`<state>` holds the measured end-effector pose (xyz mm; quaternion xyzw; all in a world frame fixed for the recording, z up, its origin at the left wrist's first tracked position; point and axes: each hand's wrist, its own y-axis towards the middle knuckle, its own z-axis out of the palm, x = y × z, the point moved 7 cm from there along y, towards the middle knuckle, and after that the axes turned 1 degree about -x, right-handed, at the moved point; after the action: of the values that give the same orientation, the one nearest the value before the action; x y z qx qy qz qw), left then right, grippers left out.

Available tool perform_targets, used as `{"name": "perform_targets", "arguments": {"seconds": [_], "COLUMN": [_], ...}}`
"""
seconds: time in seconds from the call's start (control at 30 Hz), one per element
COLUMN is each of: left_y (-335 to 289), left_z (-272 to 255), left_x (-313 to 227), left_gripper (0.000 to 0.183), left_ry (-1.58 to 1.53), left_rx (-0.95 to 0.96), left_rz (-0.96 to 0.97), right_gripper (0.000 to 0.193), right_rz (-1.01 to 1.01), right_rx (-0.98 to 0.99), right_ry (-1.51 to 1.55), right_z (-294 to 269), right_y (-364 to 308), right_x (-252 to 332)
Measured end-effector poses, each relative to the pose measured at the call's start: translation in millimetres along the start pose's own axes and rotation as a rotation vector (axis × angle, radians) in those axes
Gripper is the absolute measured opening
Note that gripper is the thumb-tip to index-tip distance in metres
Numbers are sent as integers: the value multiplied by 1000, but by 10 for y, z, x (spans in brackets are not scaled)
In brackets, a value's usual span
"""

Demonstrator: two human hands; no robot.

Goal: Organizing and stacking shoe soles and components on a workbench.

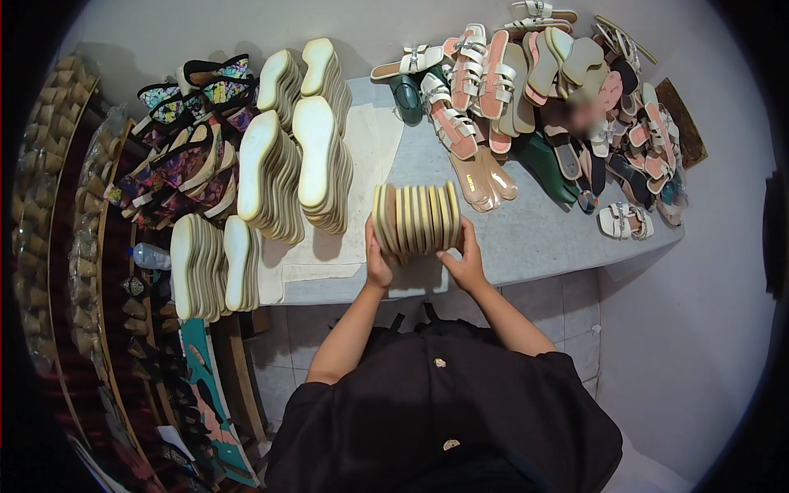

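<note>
Between my two hands is a stack of shoe soles (417, 218), turned on edge so their pale rims stand side by side. My left hand (378, 259) presses against the left end of the stack. At the right end, my right hand (466, 261) holds it with the thumb toward me. The stack is over the near edge of the table (526, 238); whether it touches the top I cannot tell. To the left stand tall piles of cream soles (267, 177), with another pile (320, 164) beside them.
Strappy white and pink sandals (468, 90) heap along the far right, with green shoe lasts (546, 172) among them. Patterned dark sandals (193, 156) pile at far left, near a plastic bottle (150, 256). Shelves of wrapped shoes (86, 246) line the left side.
</note>
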<state>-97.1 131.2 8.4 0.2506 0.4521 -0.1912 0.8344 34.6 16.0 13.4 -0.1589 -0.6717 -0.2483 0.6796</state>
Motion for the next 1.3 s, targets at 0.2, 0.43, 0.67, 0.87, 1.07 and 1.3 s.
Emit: {"name": "perform_targets", "arguments": {"seconds": [0.2,0.43,0.67,0.87,1.07,1.3], "left_y": [-47,163,202,343,279,348], "left_z": [-64,-1,219,279,-175,-143], "left_x": [88,220,58,222,820,953], "left_gripper": [58,73,79,54,60,60], "left_ry": [66,171,87,258,877,701], "left_rx": [-56,-87,98,-17,-375,-253], "left_rz": [10,155,160,-338,-458,-395], "right_gripper": [76,78,68,59,64,59], "right_rz": [-21,-23,-58,221,500,72], "right_rx": [41,-7,-41,-75,-31,-368], "right_ry": [12,25,-47,-503,-806,-745], "right_z": [61,72,108,-61,5,-60], "right_y": [-104,-11,-10,200,375,347], "right_x": [-65,-1,141,165,-399,-506]}}
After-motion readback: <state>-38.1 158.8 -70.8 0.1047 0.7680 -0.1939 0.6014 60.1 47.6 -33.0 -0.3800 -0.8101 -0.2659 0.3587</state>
